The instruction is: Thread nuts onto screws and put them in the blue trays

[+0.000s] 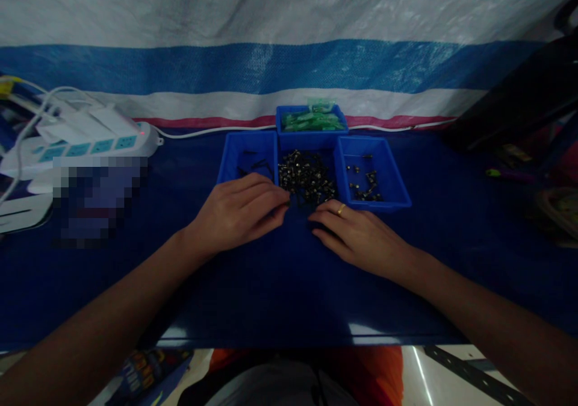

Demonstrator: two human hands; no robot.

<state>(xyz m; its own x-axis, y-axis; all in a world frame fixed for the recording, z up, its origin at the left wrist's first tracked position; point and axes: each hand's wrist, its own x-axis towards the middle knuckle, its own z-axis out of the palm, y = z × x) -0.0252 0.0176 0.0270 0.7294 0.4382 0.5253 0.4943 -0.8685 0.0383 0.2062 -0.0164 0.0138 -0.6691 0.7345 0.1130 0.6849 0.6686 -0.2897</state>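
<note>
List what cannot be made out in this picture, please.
- Head view: left hand fingertips curl under; any held part is hidden.
- Pile of small dark parts: too small and dim to identify.
- Pixelated patch hides what lies beside the power strip.

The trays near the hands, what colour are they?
Blue: the left tray, right tray and back tray, seen from the head camera.
</note>
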